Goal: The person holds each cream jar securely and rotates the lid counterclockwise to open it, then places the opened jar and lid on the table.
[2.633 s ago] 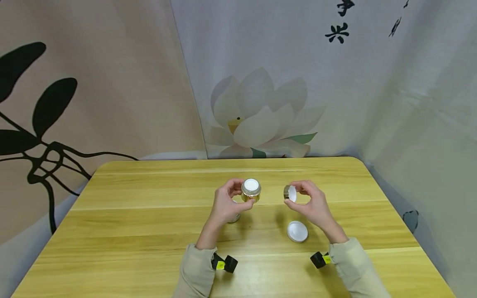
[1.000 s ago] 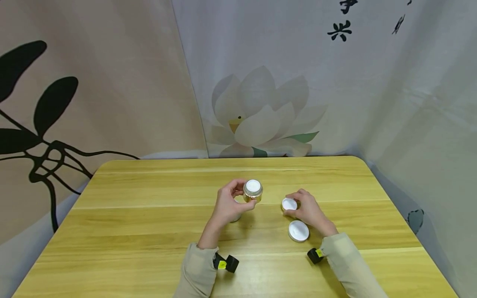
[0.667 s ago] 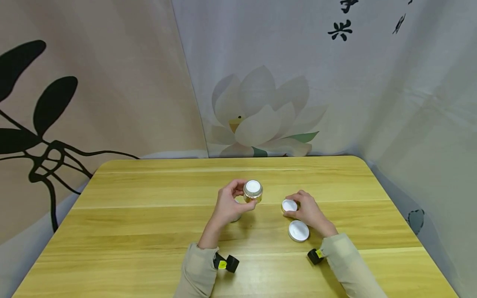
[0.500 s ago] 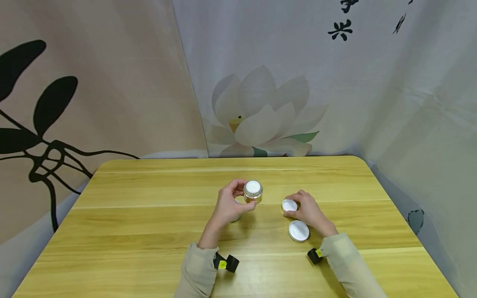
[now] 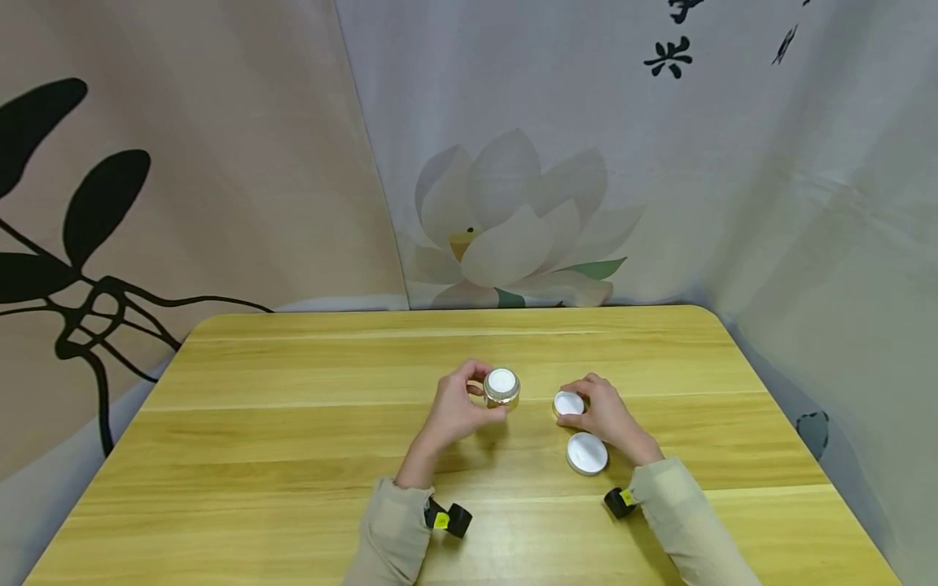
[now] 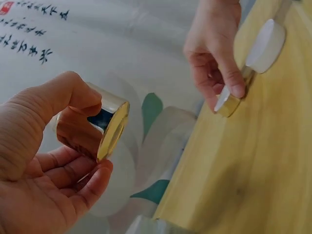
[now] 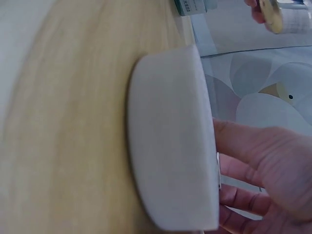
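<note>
In the head view my left hand point(image 5: 458, 407) grips a small gold cream jar point(image 5: 501, 391) by its sides, between thumb and fingers. The jar is held above the table, its white top facing up. In the left wrist view its shiny gold wall point(image 6: 80, 131) and round base show. My right hand point(image 5: 608, 411) pinches a gold screw lid point(image 5: 568, 404) by its rim; the lid lies at the tabletop with its white inside up. Just nearer than that lid, a larger white lid point(image 5: 587, 453) lies upturned, and it fills much of the right wrist view.
Both hands are over a light wooden table point(image 5: 293, 456). Another jar point(image 7: 190, 6) with a printed label stands on it in the right wrist view; my left hand hides it in the head view. A printed cloth point(image 5: 293, 163) hangs behind the far edge.
My right hand has brought the gold lid down to the table from mid-air and turned its inside upward. My left hand has lately shifted slightly right and nearer with the jar.
</note>
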### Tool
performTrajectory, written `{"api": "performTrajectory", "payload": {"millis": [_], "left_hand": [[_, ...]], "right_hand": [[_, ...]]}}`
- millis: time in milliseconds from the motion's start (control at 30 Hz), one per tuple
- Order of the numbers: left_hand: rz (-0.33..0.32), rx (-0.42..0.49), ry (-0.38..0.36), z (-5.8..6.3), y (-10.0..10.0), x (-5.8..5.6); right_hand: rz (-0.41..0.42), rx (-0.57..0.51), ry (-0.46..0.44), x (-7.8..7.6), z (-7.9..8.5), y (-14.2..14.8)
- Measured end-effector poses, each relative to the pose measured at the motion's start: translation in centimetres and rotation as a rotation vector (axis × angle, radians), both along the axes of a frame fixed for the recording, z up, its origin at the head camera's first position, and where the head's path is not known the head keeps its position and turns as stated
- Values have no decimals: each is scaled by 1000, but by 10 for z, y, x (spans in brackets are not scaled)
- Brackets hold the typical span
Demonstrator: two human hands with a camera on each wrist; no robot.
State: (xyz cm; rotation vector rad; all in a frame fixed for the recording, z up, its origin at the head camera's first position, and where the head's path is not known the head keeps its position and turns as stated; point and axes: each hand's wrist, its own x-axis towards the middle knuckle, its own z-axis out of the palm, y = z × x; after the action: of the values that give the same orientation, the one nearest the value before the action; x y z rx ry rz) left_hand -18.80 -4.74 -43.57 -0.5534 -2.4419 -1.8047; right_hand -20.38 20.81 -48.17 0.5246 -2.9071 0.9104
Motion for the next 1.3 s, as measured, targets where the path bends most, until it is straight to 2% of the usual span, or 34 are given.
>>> {"api": "performTrajectory", "payload": {"millis": [300, 500, 900, 1100, 1300], "left_hand": [[-15, -175, -34, -7, 9, 2], [-31, -243, -62, -10, 14, 1], [-7, -298, -57, -18, 22, 2], [-3, -323, -17, -25, 25, 2], [-2, -317, -40, -27, 27, 2]], "right_hand": [[-1, 7, 3, -1, 2, 0], [-5, 5, 3, -1, 2, 0], [-6, -4, 8, 0, 2, 0], [-1, -6, 19, 0, 1, -1], [0, 5, 26, -1, -2, 0]]}}
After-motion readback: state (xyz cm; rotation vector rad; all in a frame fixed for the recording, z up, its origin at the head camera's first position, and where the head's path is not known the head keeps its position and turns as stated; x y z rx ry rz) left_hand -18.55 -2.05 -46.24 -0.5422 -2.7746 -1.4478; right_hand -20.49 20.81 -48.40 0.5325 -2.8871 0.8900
